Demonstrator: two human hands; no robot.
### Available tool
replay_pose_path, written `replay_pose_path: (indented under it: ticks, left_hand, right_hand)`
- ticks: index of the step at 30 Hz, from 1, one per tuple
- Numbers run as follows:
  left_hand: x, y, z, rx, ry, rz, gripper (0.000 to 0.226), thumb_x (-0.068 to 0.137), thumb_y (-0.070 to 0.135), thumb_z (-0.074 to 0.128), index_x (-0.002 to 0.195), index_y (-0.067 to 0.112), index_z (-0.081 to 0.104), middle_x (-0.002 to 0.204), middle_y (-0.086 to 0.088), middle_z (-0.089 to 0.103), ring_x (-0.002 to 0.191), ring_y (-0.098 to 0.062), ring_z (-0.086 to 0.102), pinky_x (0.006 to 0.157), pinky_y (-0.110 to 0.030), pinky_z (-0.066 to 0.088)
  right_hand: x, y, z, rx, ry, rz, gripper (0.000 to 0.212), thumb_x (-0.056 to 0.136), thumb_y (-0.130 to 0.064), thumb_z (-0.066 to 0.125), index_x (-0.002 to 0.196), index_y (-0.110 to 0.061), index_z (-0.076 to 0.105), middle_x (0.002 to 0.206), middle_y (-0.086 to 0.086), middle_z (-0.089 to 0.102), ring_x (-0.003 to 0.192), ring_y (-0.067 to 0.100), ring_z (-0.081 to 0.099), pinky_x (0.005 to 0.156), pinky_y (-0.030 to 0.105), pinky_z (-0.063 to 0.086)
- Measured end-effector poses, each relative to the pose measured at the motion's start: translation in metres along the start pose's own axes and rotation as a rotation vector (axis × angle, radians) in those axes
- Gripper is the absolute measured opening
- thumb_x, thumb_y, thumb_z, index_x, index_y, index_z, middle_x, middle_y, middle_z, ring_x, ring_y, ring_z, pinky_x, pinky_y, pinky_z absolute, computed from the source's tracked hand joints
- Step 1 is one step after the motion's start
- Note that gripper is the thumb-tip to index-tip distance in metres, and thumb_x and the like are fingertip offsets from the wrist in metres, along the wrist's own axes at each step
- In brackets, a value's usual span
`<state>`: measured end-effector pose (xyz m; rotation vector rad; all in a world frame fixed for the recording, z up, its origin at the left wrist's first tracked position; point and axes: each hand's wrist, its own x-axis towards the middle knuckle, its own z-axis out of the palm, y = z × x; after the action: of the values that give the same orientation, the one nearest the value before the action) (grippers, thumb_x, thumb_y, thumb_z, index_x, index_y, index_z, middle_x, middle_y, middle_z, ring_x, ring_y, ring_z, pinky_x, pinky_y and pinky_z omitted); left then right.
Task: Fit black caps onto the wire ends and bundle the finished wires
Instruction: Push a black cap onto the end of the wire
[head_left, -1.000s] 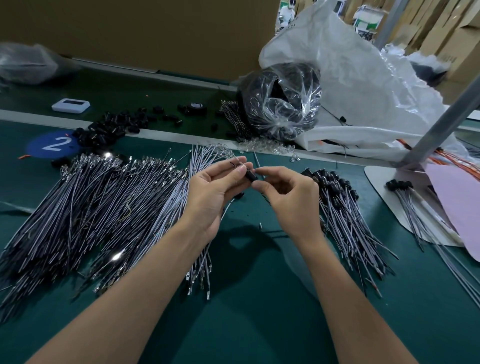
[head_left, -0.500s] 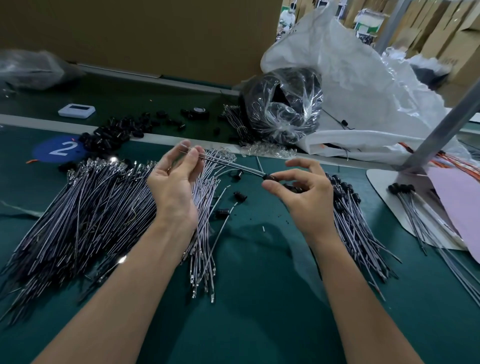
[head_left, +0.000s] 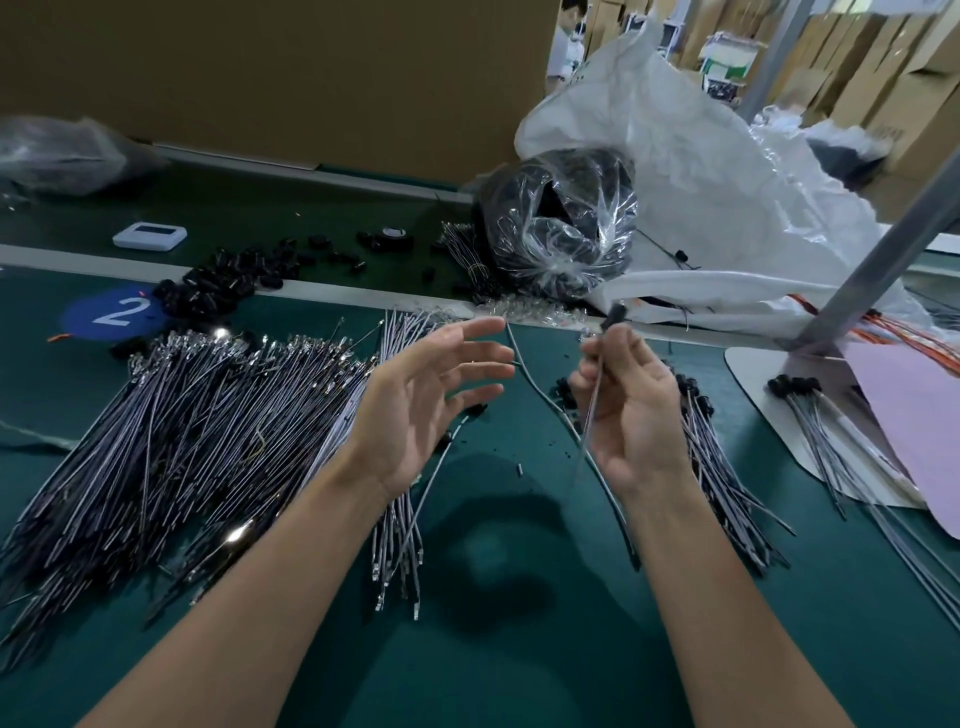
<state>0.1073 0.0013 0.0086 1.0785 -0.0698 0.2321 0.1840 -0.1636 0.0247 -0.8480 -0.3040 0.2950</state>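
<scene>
Two hands (head_left: 421, 410) (head_left: 631, 415), one capped wire (head_left: 596, 382), one white device (head_left: 149, 236)

White device (head_left: 149, 236) lying on far green strip (head_left: 249, 208). Blue "2" sticker (head_left: 117, 312) sitting on tabletop (head_left: 519, 649) at left. Grey post (head_left: 883, 260) slanting up at rt, pink sheet (head_left: 914, 426) lying beside it. White sack (head_left: 701, 156) slumping behind; cardboard boxes (head_left: 893, 78) standing in bkgd.

left grip (head_left: 415, 400): raised, fingers spread | right grip (head_left: 628, 410): pinching wire (head_left: 597, 378)

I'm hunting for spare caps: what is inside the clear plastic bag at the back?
The clear plastic bag holds a black mass; its crinkled, glaring film hides whether that is caps or wire.
</scene>
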Motion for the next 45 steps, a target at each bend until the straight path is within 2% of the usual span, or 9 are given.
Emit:
replay_pose_path:
  ticks: [2, 5, 10, 13, 18, 25, 30, 34, 45]
  left_hand:
    - [0.002, -0.002, 0.002, 0.064, 0.057, 0.016, 0.042, 0.086, 0.044, 0.057, 0.111, 0.012, 0.069, 0.102, -0.007, 0.07, 0.099, -0.021, 0.065, 0.095, -0.04, 0.049]
    - [0.003, -0.007, 0.006, 0.166, 0.056, 0.038, 0.032, 0.084, 0.034, 0.065, 0.107, 0.013, 0.072, 0.1, -0.009, 0.072, 0.092, -0.022, 0.067, 0.085, -0.036, 0.056]
    - [0.003, -0.009, 0.008, 0.12, 0.106, 0.067, 0.024, 0.066, 0.024, 0.078, 0.089, 0.017, 0.079, 0.083, -0.007, 0.073, 0.067, -0.017, 0.066, 0.058, -0.028, 0.056]
    - [0.005, -0.008, 0.006, 0.066, 0.201, 0.101, 0.029, 0.056, 0.026, 0.08, 0.085, 0.018, 0.079, 0.086, -0.006, 0.075, 0.076, -0.016, 0.067, 0.067, -0.032, 0.059]
    - [0.007, -0.007, 0.004, 0.06, 0.266, 0.156, 0.038, 0.05, 0.027, 0.084, 0.087, 0.019, 0.079, 0.091, -0.008, 0.075, 0.088, -0.016, 0.068, 0.086, -0.024, 0.054]
    - [0.004, -0.012, 0.01, 0.197, 0.201, 0.137, 0.021, 0.067, 0.012, 0.078, 0.088, 0.011, 0.075, 0.081, -0.008, 0.076, 0.071, -0.015, 0.069, 0.063, -0.024, 0.058]
    - [0.003, -0.01, 0.009, 0.091, 0.219, 0.129, 0.018, 0.071, 0.024, 0.075, 0.087, 0.016, 0.078, 0.089, -0.011, 0.075, 0.078, -0.019, 0.069, 0.07, -0.031, 0.057]
    - [0.005, -0.008, 0.008, 0.038, 0.298, 0.139, 0.024, 0.058, 0.027, 0.081, 0.08, 0.018, 0.079, 0.089, -0.004, 0.076, 0.084, -0.015, 0.068, 0.083, -0.03, 0.053]
    - [0.005, -0.008, 0.008, -0.012, 0.333, 0.127, 0.018, 0.069, 0.015, 0.073, 0.086, 0.011, 0.075, 0.086, -0.007, 0.076, 0.078, -0.014, 0.069, 0.069, -0.022, 0.055]
  right_hand:
    - [-0.002, 0.006, 0.004, -0.196, -0.062, -0.013, 0.024, 0.077, -0.015, 0.067, 0.098, -0.007, 0.058, 0.071, 0.008, 0.071, 0.055, 0.012, 0.062, 0.056, 0.019, 0.053]
    - [-0.008, 0.021, 0.011, -0.542, -0.17, -0.059, 0.03, 0.077, -0.012, 0.074, 0.102, -0.007, 0.057, 0.073, 0.011, 0.074, 0.055, 0.015, 0.067, 0.057, 0.022, 0.053]
    - [-0.01, 0.031, 0.013, -0.665, -0.19, -0.07, 0.025, 0.083, 0.002, 0.071, 0.098, -0.01, 0.055, 0.072, 0.01, 0.074, 0.059, 0.016, 0.069, 0.06, 0.023, 0.054]
    - [-0.008, 0.032, 0.013, -0.719, -0.203, -0.017, 0.021, 0.083, 0.001, 0.072, 0.099, -0.009, 0.062, 0.075, 0.011, 0.075, 0.063, 0.018, 0.069, 0.065, 0.026, 0.056]
    - [-0.008, 0.033, 0.011, -0.825, -0.247, -0.009, 0.008, 0.089, -0.001, 0.066, 0.087, -0.001, 0.073, 0.067, 0.004, 0.072, 0.056, 0.011, 0.064, 0.057, 0.015, 0.048]
    - [-0.008, 0.033, 0.012, -0.78, -0.227, -0.061, 0.017, 0.091, -0.003, 0.063, 0.078, -0.011, 0.072, 0.06, 0.001, 0.069, 0.053, 0.014, 0.064, 0.055, 0.018, 0.049]
    - [-0.007, 0.035, 0.012, -0.746, -0.217, -0.067, 0.015, 0.089, -0.002, 0.064, 0.081, -0.011, 0.073, 0.061, 0.002, 0.07, 0.052, 0.013, 0.063, 0.054, 0.017, 0.048]
    - [-0.007, 0.037, 0.012, -0.758, -0.212, -0.083, 0.016, 0.089, -0.002, 0.065, 0.08, -0.012, 0.073, 0.062, 0.003, 0.07, 0.052, 0.013, 0.063, 0.054, 0.018, 0.048]
    - [-0.008, 0.043, 0.011, -0.807, -0.222, -0.103, 0.015, 0.093, -0.002, 0.06, 0.087, -0.01, 0.071, 0.071, 0.003, 0.073, 0.062, 0.011, 0.068, 0.06, 0.017, 0.05]
